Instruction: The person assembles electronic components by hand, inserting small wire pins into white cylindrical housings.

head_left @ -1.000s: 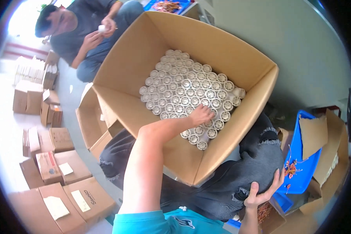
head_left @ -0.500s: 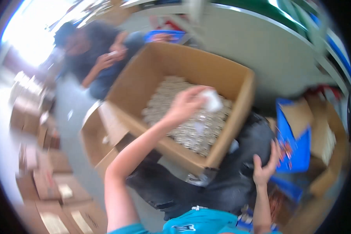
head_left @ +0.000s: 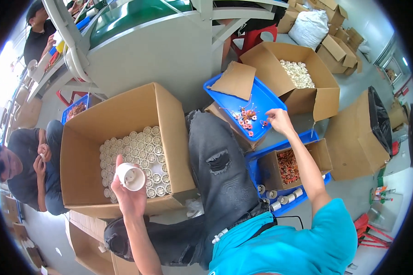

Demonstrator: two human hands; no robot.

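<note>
The left hand [head_left: 132, 198] grasps a white cup [head_left: 133, 178]; the right hand [head_left: 280, 121] is at the blue tray [head_left: 265, 95], near red wired parts [head_left: 246, 121], its grip unclear.

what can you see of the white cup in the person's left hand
The cup is white, round and short, with smooth walls that look like plastic. It is tilted, its open mouth turned toward the camera, so the circular rim and part of the inside show; a small pale detail sits within, too small to make out. The left hand holds it, fingers against its side. In the picture it appears in front of the big cardboard box.
</note>
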